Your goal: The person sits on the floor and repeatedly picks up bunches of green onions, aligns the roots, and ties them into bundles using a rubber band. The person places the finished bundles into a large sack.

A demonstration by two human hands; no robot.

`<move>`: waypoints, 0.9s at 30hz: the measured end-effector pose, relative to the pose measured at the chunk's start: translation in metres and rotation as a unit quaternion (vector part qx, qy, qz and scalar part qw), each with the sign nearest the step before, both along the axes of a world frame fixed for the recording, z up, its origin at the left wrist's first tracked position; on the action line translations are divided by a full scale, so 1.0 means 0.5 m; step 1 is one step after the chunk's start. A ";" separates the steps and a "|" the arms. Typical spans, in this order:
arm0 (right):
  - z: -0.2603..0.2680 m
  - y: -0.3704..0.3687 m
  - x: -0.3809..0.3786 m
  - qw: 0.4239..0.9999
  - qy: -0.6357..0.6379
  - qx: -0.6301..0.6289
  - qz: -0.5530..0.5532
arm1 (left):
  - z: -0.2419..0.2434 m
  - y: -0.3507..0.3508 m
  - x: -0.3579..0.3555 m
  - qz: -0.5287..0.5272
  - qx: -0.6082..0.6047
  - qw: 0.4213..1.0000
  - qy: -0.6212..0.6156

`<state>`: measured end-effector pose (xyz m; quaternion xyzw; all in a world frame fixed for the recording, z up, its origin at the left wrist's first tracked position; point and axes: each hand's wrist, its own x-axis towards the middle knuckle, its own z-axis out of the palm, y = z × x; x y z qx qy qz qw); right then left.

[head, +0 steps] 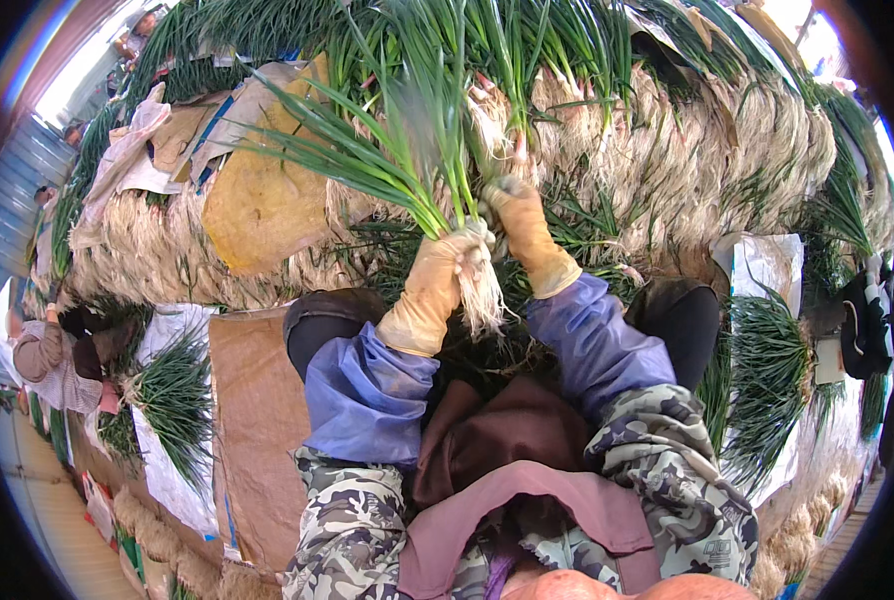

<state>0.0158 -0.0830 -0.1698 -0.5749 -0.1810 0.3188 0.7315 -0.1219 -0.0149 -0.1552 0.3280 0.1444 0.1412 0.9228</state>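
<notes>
My left hand (439, 281), in a tan rubber glove, is closed round the lower stems of a small bunch of green onions (424, 180). The green leaves fan up and away from me, and pale roots (484, 296) hang below the fist. Close beside it on the right is my right hand (518, 217), gloved the same way, with its fingers curled near the stems and just under the root ends of the pile. Whether it grips anything is hidden. Both forearms wear blue sleeve covers.
A long bank of green onions (642, 150), roots towards me, spans the far side, with a yellow sheet (267, 195) over part. Brown sacking (256, 420) lies at left. Onion heaps (173, 405) (766, 375) lie on white sheets at both sides. People (57, 360) are at left and far right.
</notes>
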 end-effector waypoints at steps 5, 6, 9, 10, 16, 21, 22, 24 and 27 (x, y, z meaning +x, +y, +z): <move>-0.005 -0.070 0.055 0.621 -0.441 -0.602 0.240 | 0.025 0.023 -0.011 -0.003 -0.070 0.997 -0.041; -0.002 -0.096 0.069 0.703 -0.445 -0.516 0.207 | 0.027 0.014 -0.007 0.001 -0.061 0.997 -0.037; 0.090 -0.134 -0.010 0.938 -0.259 -0.038 0.228 | 0.037 0.004 -0.009 0.020 -0.029 0.999 -0.016; 0.098 -0.135 -0.033 0.948 -0.166 -0.009 0.271 | 0.027 0.008 -0.005 0.016 -0.022 1.000 -0.008; 0.087 -0.121 -0.016 0.945 -0.217 -0.025 0.243 | -0.002 0.018 0.001 -0.012 0.018 1.000 0.005; 0.041 -0.102 0.004 0.798 -0.556 -0.223 0.059 | 0.014 0.013 -0.007 -0.049 0.080 0.993 0.072; 0.005 -0.110 0.045 0.788 -0.550 -0.274 0.049 | 0.030 0.007 -0.007 -0.061 0.091 0.992 0.065; -0.006 -0.142 0.072 0.765 -0.537 -0.329 0.135 | 0.030 0.015 -0.012 -0.047 0.078 0.996 -0.021; 0.115 -0.134 0.046 0.692 -0.564 -0.437 0.109 | 0.052 0.029 -0.021 0.014 0.029 0.997 -0.064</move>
